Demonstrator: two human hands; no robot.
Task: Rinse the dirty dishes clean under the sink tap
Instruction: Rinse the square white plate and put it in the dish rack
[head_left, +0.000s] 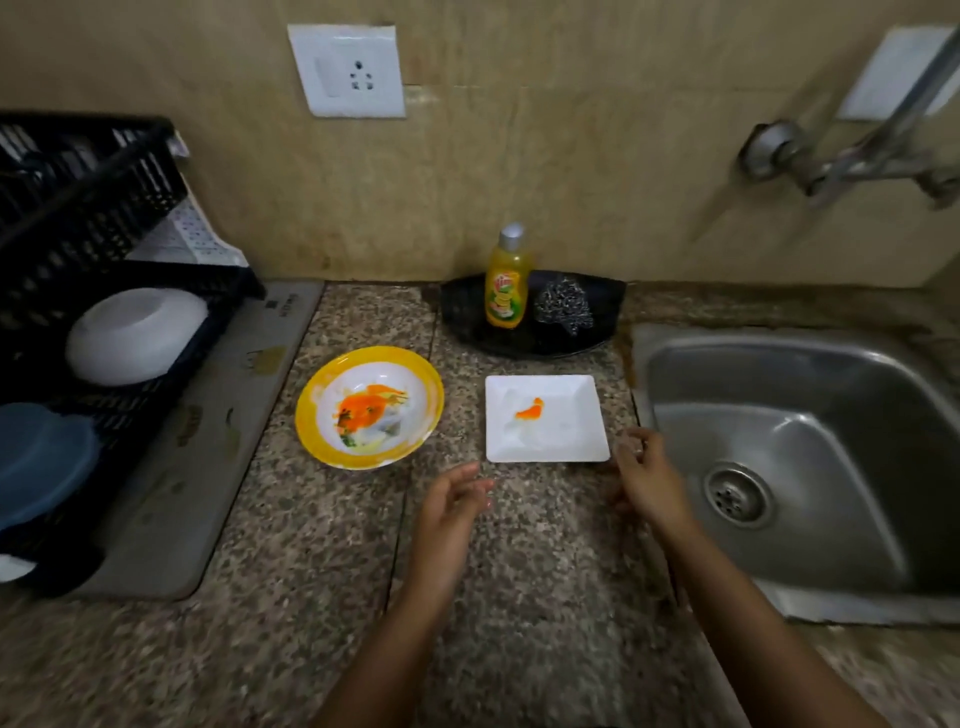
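The speckled granite counter (322, 545) carries a yellow-rimmed bowl (369, 408), square white plate (545, 418), black tray (535, 338) and grey mat (208, 441).

The tap (852, 161) is blurred and cut by the right edge, the black rack (78, 218) by the left. The label on the bottle (506, 283) is unreadable.

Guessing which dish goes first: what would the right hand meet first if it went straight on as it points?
Likely the white square plate, at its near right corner; height of the right hand is unclear.
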